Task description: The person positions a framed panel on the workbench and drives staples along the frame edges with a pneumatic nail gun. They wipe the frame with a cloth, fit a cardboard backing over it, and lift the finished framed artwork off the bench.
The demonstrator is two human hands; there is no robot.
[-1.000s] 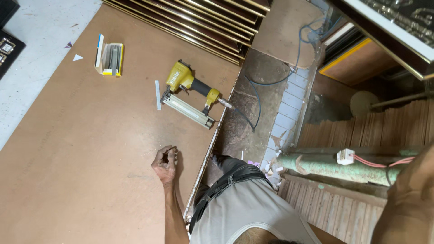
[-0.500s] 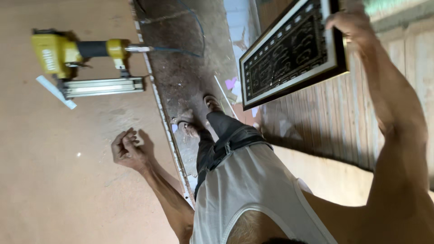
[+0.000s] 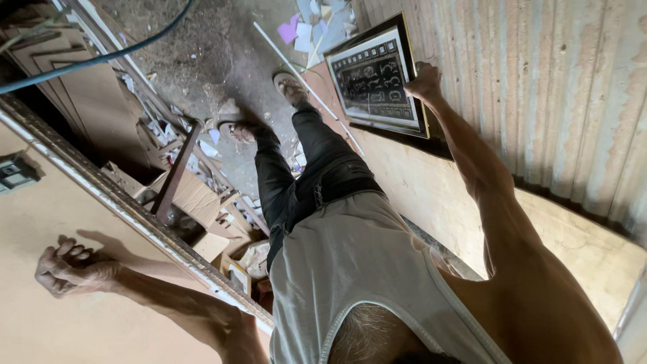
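1. The right hand was seen stretched out to the edge of a framed picture, with its fingers closed on the frame's dark and gold border.
2. The framed picture was found low down, leaning against a corrugated metal wall, with its lower end near a plywood sheet that stood along the same wall.
3. The left hand was rested on the light brown surface; its fingers were curled loosely together, and nothing could be seen held in them.
4. The surface's edge was marked by a pale strip, beyond which cardboard pieces and wood scraps were piled on the floor.
5. The dirt floor was littered with paper scraps, and a green hose was laid across it at the top left.
6. A thin white rod was seen lying on the floor just beside the framed picture.
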